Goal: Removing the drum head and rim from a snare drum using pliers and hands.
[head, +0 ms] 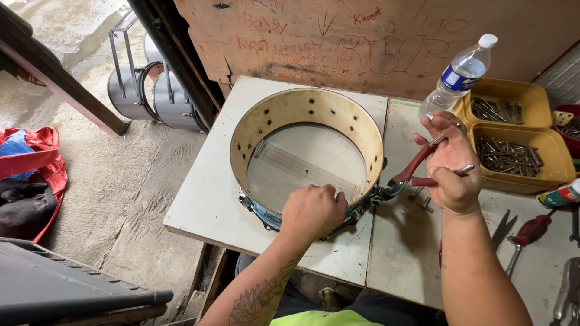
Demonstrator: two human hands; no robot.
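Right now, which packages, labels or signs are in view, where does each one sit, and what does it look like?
Water bottle: back right of the table, clear plastic, white cap, blue and white label band.
Tube or can: right table edge, lying down, white with red and green label.
Board: upright behind the table, brown, scrawled with red and dark handwriting.
Yellow trays: far right, unlabelled, holding metal parts.

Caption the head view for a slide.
Left hand steadies a drum shell on a white table while right hand works red-handled pliers at its rim.
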